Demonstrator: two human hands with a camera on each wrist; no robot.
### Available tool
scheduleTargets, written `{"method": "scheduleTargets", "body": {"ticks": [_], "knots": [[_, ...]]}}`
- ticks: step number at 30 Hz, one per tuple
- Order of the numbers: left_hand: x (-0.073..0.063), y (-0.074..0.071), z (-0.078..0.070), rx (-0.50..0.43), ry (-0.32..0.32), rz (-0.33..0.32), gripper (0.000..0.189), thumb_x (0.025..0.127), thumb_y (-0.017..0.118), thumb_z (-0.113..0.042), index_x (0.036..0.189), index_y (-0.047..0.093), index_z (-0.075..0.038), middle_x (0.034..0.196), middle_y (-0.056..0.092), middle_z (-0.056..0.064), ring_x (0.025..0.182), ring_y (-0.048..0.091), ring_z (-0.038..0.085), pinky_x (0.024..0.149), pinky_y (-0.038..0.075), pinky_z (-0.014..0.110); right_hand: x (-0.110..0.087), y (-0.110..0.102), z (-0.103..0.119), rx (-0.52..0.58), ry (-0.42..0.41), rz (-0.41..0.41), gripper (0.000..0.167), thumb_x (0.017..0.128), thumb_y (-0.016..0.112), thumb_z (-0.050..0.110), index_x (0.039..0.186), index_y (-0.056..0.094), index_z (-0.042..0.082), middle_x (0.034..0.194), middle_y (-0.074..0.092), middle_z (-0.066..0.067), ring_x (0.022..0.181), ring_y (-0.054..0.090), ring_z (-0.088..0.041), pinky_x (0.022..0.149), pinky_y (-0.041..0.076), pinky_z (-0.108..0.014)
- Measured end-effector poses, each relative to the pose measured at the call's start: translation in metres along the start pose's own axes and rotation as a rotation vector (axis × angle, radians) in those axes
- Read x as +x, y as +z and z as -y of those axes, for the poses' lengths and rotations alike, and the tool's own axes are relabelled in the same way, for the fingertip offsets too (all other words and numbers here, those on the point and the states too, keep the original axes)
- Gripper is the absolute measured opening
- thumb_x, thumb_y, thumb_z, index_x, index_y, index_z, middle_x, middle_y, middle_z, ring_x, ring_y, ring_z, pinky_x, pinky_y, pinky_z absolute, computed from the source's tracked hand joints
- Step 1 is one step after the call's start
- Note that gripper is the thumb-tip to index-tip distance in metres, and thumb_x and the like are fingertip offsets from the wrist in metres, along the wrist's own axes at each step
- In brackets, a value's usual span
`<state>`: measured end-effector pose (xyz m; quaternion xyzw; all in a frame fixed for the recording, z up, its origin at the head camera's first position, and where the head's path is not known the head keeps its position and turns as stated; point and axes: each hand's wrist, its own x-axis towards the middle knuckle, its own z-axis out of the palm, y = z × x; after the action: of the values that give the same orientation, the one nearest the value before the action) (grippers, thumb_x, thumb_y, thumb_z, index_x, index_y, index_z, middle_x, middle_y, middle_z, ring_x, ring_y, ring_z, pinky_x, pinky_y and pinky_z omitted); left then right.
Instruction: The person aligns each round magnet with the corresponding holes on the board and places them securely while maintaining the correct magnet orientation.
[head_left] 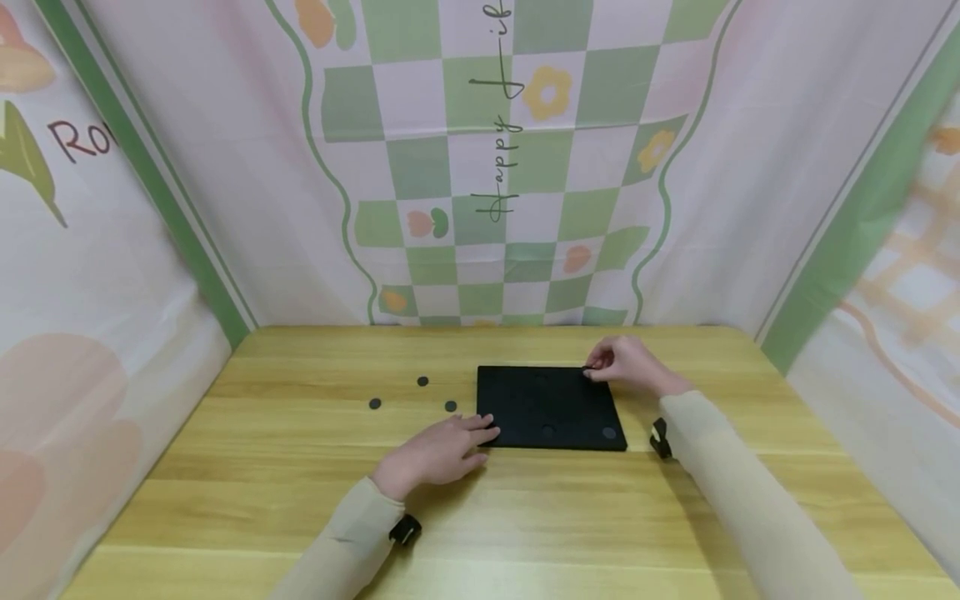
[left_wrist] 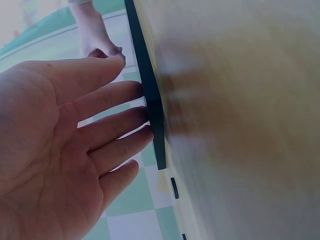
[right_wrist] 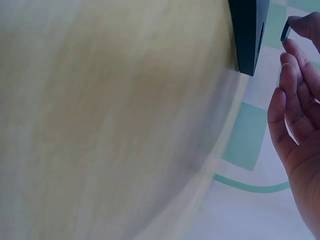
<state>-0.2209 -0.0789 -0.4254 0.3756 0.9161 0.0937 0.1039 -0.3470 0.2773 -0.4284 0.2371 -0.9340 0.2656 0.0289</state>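
A flat black rectangular board (head_left: 517, 408) lies on the wooden table. Over its far right corner, my right hand (head_left: 633, 364) pinches a small thin dark disc (right_wrist: 285, 31) between thumb and index finger; the right wrist view shows the disc tilted on edge, apart from the board. My left hand (head_left: 438, 450) lies with fingers extended, fingertips on the board's near left corner. On the board's near right corner sits a greyish disc (head_left: 609, 432), and faint round marks show elsewhere on its surface. Three loose dark discs (head_left: 423, 381), like the pinched one, lie left of the board.
The wooden table (head_left: 300, 475) reaches back to a hanging cloth (head_left: 480, 275) with green and white checks. More printed cloth (head_left: 135, 292) closes off the left and right sides. Each wrist wears a small black device (head_left: 406, 530).
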Motion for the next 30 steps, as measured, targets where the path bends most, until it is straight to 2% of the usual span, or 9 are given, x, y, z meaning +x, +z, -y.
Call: {"method": "scheduleTargets", "body": {"ticks": [30], "knots": [[0.000, 0.000, 0.001, -0.005, 0.015, -0.017, 0.046, 0.100, 0.048, -0.028, 0.144, 0.043, -0.014, 0.153, 0.033, 0.006, 0.142, 0.031, 0.021, 0.118, 0.023, 0.042, 0.013, 0.012, 0.017, 0.035, -0.043, 0.016, 0.010, 0.077, 0.078, 0.020, 0.082, 0.073, 0.014, 0.077, 0.069, 0.003, 0.068, 0.062, -0.007, 0.062, 0.053, -0.021]]}}
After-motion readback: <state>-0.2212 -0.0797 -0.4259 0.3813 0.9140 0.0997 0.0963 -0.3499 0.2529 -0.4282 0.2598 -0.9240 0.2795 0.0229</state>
